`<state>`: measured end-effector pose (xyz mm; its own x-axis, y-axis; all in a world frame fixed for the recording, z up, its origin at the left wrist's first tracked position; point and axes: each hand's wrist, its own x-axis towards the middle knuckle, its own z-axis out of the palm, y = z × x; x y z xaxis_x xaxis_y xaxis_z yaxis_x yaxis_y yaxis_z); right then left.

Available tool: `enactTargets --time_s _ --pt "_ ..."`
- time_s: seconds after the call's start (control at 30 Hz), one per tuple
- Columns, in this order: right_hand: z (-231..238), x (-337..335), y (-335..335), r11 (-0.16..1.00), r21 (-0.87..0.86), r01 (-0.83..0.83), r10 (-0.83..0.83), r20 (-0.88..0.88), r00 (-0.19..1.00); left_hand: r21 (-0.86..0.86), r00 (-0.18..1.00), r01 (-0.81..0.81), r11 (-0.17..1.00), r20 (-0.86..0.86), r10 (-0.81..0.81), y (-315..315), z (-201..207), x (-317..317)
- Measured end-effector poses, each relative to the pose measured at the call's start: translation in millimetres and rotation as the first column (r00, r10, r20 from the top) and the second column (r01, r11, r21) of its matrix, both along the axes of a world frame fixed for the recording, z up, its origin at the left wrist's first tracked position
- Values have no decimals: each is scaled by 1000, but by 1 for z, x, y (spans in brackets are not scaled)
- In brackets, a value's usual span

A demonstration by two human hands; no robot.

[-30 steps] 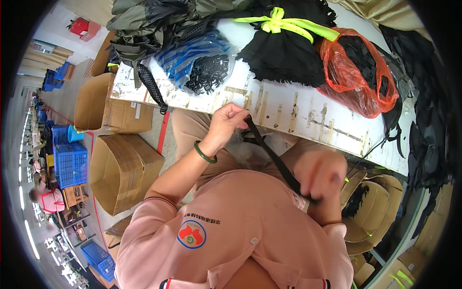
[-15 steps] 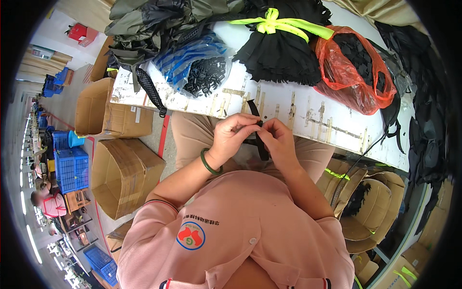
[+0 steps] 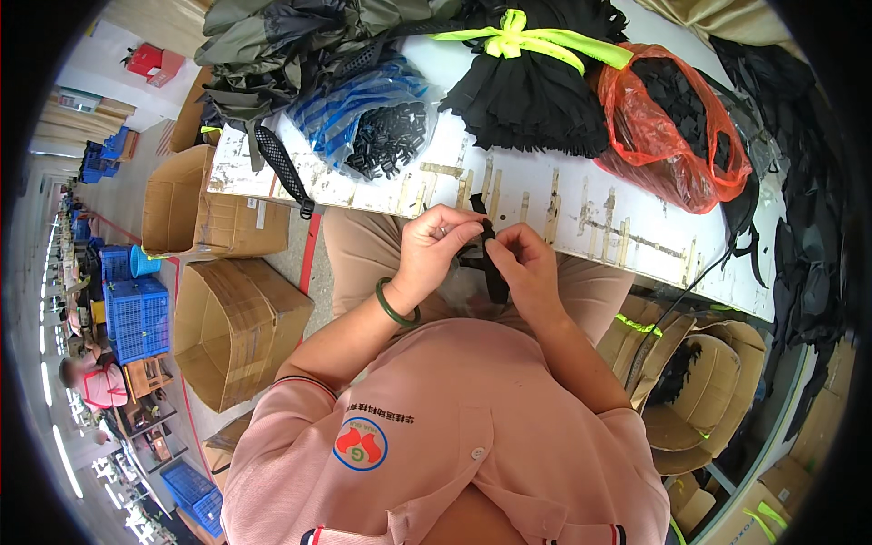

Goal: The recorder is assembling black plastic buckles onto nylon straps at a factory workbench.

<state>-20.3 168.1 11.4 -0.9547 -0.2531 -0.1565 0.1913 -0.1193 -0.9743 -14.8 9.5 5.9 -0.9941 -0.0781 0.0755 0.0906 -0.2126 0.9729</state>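
A narrow black strap (image 3: 495, 283) hangs between my hands, just off the table's near edge and above my lap. My right hand (image 3: 529, 263) pinches it from the right, thumb against bent forefinger. Its upper part lies at the fingertips of my left hand (image 3: 429, 250), whose thumb and forefinger close on its left side. The fingertips hide whether a small part sits on the strap there. Past my hands, a clear and blue plastic bag (image 3: 318, 123) holds many small black plastic pieces (image 3: 386, 141).
On the white table (image 3: 563, 195) lie a black strap bundle (image 3: 518, 104) tied with a neon yellow band (image 3: 513, 41), a red plastic bag (image 3: 627, 159) of black pieces, and dark fabric (image 3: 263, 54). Cardboard boxes (image 3: 227, 336) stand at left. A person (image 3: 102, 381) is far left.
My left thumb and fingers have shifted slightly up and left along the strap, showing more of it between the hands. My right hand keeps its pinch nearly in place.
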Motion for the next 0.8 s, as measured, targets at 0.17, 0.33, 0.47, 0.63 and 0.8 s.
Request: enactTargets --time_s 0.17,0.33,0.47,0.63,0.8 --pt "1 -2 0 1000 -27 -16 19 88 996 0 999 51 999 15 -51 1 -3 3" --pt "11 -4 9 956 -289 -49 166 395 904 -62 979 200 978 -22 -201 -5 2 5" --pt "9 -3 6 990 -125 -73 106 289 951 -16 977 207 978 -39 -208 -6 -3 6" --pt "8 -3 9 982 -165 -89 142 342 929 89 979 203 975 -4 -204 -4 -3 7" --pt "11 -7 17 946 -325 -7 123 340 932 -18 953 298 954 -50 -299 -10 -2 3"
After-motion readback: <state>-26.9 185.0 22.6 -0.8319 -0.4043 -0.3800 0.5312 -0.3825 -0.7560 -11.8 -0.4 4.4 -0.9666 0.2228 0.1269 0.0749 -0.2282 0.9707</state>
